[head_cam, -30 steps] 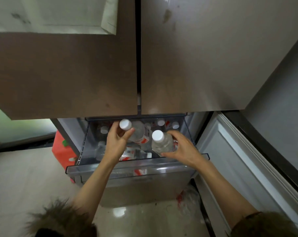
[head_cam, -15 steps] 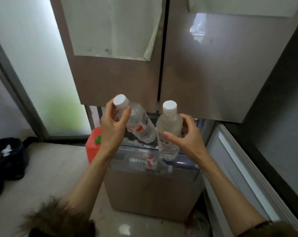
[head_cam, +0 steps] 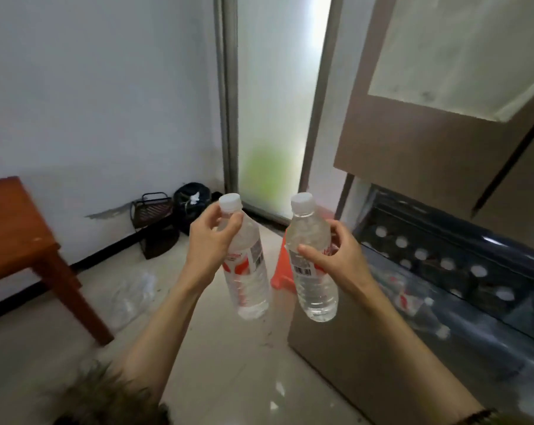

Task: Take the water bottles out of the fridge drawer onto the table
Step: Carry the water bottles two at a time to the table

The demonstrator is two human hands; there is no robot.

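My left hand (head_cam: 209,243) grips a clear water bottle (head_cam: 248,277) with a white cap and red label near its neck, held in the air above the floor. My right hand (head_cam: 336,260) grips a second clear bottle (head_cam: 313,283) around its upper body, a little right of the first. The open fridge drawer (head_cam: 336,326) lies at the right, with several more white-capped bottles (head_cam: 422,254) standing and lying inside. A brown wooden table (head_cam: 11,228) shows at the far left edge.
The brown fridge doors (head_cam: 412,142) hang above the drawer. A red box (head_cam: 282,268) stands on the floor beside the fridge. A black wire basket (head_cam: 152,210) and a black bag (head_cam: 192,204) sit by the wall. Crumpled clear plastic (head_cam: 134,292) lies on the tiled floor.
Both bottles have come up out of the drawer in my hands. My view has swung left, so the table and wall now show and the drawer has slid to the right.
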